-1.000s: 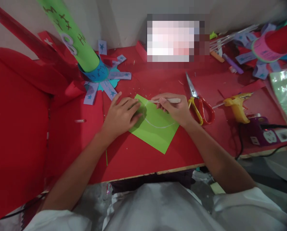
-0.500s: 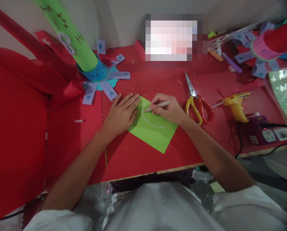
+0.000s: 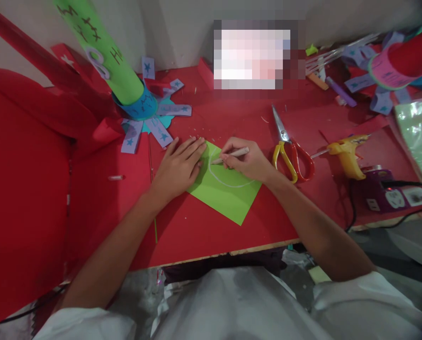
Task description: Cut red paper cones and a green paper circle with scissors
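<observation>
At the red table [image 3: 197, 236], the left hand [image 3: 179, 165] lies flat on green paper [image 3: 230, 203], apart from the right hand [image 3: 249, 163] gripping a pencil [image 3: 240, 152].

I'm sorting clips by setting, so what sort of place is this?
Probably a craft table, at home or in a classroom; I can't tell which. The scissors, yellow glue gun and decorated green paper tube suggest it.

Pretty dim tbh, soft shadows on the desk [image 3: 204, 241], glare off the plastic sheet [image 3: 421, 137], right corners dark. My fingers [image 3: 183, 150] look sharp enough, pixelated patch [image 3: 253, 54] up top.
</observation>
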Action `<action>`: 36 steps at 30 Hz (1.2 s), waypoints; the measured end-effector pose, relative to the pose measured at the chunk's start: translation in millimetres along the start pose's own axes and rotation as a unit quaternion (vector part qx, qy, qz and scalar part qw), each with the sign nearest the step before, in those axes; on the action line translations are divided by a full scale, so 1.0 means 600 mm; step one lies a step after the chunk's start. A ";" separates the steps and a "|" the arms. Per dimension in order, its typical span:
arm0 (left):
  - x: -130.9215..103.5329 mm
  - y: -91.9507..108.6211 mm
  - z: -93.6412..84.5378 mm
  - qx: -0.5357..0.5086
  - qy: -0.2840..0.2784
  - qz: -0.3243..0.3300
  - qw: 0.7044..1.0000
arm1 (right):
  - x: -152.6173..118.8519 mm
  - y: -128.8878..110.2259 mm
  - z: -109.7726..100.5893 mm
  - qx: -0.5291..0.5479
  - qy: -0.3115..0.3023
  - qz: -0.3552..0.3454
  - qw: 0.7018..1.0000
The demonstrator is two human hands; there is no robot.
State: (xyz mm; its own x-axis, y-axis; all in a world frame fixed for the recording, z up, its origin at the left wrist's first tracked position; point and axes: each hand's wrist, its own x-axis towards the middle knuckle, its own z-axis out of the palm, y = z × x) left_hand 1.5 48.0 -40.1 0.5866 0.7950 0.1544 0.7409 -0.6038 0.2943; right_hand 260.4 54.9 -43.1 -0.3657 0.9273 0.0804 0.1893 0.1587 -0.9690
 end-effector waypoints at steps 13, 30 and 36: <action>0.001 -0.001 0.003 -0.003 0.003 -0.002 1.000 | 0.000 -0.002 0.002 -0.022 0.039 0.002 0.999; 0.001 0.001 -0.001 -0.007 0.000 -0.005 1.000 | -0.002 -0.002 0.002 -0.007 0.052 0.011 0.999; 0.001 0.002 -0.001 0.003 -0.005 -0.006 1.000 | 0.000 0.004 0.003 -0.034 0.072 0.006 0.997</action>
State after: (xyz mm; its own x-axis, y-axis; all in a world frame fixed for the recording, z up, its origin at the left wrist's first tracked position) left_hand 2.5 47.8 -38.9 0.5805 0.8018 0.1420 0.7501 -0.5944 0.2898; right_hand 259.3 54.9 -45.9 -0.2296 0.9674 0.1067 0.2550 0.1656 -0.9527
